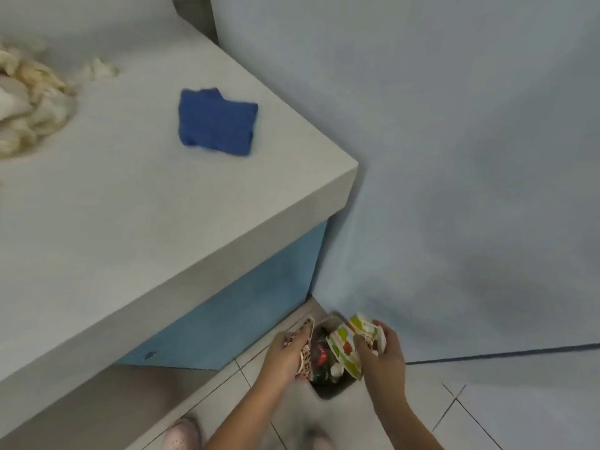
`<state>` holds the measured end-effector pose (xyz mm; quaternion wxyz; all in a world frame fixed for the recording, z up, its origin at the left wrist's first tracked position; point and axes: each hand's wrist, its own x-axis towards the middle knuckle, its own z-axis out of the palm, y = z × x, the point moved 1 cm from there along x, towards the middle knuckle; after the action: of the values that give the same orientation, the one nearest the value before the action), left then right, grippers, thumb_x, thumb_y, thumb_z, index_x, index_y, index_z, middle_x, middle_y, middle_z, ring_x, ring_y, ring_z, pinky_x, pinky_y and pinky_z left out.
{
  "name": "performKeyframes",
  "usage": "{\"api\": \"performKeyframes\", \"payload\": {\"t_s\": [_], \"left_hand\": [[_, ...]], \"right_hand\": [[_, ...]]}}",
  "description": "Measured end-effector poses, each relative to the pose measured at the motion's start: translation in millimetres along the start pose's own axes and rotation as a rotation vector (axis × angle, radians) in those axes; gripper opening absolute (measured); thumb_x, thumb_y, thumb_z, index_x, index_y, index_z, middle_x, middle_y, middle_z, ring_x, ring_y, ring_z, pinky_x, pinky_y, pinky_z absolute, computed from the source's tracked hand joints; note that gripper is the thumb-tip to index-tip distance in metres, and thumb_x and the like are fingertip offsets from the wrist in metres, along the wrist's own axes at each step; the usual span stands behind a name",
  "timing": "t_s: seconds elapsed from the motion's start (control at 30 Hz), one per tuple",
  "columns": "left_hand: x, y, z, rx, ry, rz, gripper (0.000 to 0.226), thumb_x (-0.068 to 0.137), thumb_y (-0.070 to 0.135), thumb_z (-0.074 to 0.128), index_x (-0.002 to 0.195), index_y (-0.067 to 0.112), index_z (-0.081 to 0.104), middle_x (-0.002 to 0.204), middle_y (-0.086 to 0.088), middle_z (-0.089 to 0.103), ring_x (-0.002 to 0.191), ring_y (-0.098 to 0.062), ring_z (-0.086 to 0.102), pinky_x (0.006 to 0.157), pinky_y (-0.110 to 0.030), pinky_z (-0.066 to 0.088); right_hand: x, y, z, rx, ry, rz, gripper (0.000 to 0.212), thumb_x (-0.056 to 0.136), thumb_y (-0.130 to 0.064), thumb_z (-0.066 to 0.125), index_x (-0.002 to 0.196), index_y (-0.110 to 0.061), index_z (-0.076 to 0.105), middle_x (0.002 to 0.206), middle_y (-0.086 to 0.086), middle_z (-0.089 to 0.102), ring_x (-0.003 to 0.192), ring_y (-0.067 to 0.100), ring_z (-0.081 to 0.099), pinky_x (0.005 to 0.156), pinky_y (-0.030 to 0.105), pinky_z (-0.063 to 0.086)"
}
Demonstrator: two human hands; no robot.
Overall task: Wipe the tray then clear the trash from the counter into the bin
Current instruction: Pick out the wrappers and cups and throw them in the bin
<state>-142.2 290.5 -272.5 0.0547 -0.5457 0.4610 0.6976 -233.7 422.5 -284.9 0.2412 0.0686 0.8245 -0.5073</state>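
Observation:
A small grey bin stands on the floor by the counter's corner, with trash inside it. My left hand grips a pink spotted wrapper at the bin's left rim. My right hand holds a green and white printed packet directly over the bin opening. On the grey counter lies a folded blue cloth. The tray is not in view.
A heap of crumpled cream-coloured scraps lies at the counter's left edge, with a small piece beside it. A blue wall rises on the right. The floor is pale tile. My feet in pink slippers stand below the counter.

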Motion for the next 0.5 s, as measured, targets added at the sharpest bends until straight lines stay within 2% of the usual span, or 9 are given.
{"api": "performKeyframes", "payload": {"t_s": [0.07, 0.13, 0.2, 0.3, 0.4, 0.5], "left_hand": [[50, -35, 16, -0.014, 0.038, -0.114, 0.043, 0.089, 0.043, 0.058, 0.106, 0.004, 0.057, 0.097, -0.016, 0.069, 0.082, -0.025, 0.066, 0.061, -0.031, 0.055], [94, -70, 32, -0.013, 0.063, -0.201, 0.038, 0.092, 0.043, 0.054, 0.096, 0.005, 0.059, 0.094, -0.015, 0.068, 0.079, -0.024, 0.064, 0.061, -0.026, 0.049], [129, -100, 47, 0.008, 0.091, -0.259, 0.037, 0.094, 0.043, 0.05, 0.087, 0.008, 0.058, 0.088, -0.013, 0.065, 0.074, -0.022, 0.059, 0.062, -0.027, 0.044], [175, -137, 68, 0.037, 0.113, -0.334, 0.044, 0.093, 0.049, 0.048, 0.101, 0.007, 0.057, 0.093, -0.012, 0.064, 0.08, -0.023, 0.059, 0.066, -0.029, 0.048], [212, -161, 87, 0.015, 0.1, -0.369, 0.051, 0.09, 0.051, 0.052, 0.121, 0.009, 0.053, 0.114, -0.016, 0.062, 0.102, -0.03, 0.06, 0.071, -0.035, 0.056], [239, -174, 98, 0.049, 0.092, -0.405, 0.059, 0.086, 0.052, 0.058, 0.129, 0.013, 0.047, 0.124, -0.014, 0.055, 0.11, -0.031, 0.055, 0.087, -0.039, 0.053]], "right_hand": [[37, 44, 6, -0.148, 0.023, 0.053, 0.04, 0.083, -0.017, 0.068, 0.119, -0.023, 0.052, 0.099, 0.007, 0.066, 0.077, 0.016, 0.06, 0.065, 0.028, 0.047], [71, 87, 14, -0.302, 0.009, 0.11, 0.045, 0.083, -0.021, 0.066, 0.125, -0.023, 0.049, 0.107, 0.011, 0.066, 0.088, 0.027, 0.061, 0.072, 0.03, 0.045], [97, 127, 22, -0.435, -0.034, 0.163, 0.047, 0.086, -0.023, 0.061, 0.13, -0.023, 0.044, 0.111, 0.011, 0.065, 0.097, 0.032, 0.061, 0.074, 0.031, 0.043], [126, 171, 34, -0.527, -0.074, 0.187, 0.045, 0.087, -0.02, 0.058, 0.129, -0.022, 0.043, 0.101, 0.009, 0.066, 0.091, 0.031, 0.06, 0.069, 0.029, 0.04], [151, 200, 48, -0.607, -0.109, 0.195, 0.047, 0.087, -0.023, 0.059, 0.131, -0.021, 0.041, 0.113, 0.008, 0.065, 0.102, 0.03, 0.06, 0.072, 0.029, 0.04], [172, 225, 62, -0.674, -0.195, 0.219, 0.064, 0.082, -0.037, 0.066, 0.136, -0.02, 0.035, 0.125, 0.004, 0.06, 0.109, 0.026, 0.059, 0.083, 0.032, 0.046]]}}
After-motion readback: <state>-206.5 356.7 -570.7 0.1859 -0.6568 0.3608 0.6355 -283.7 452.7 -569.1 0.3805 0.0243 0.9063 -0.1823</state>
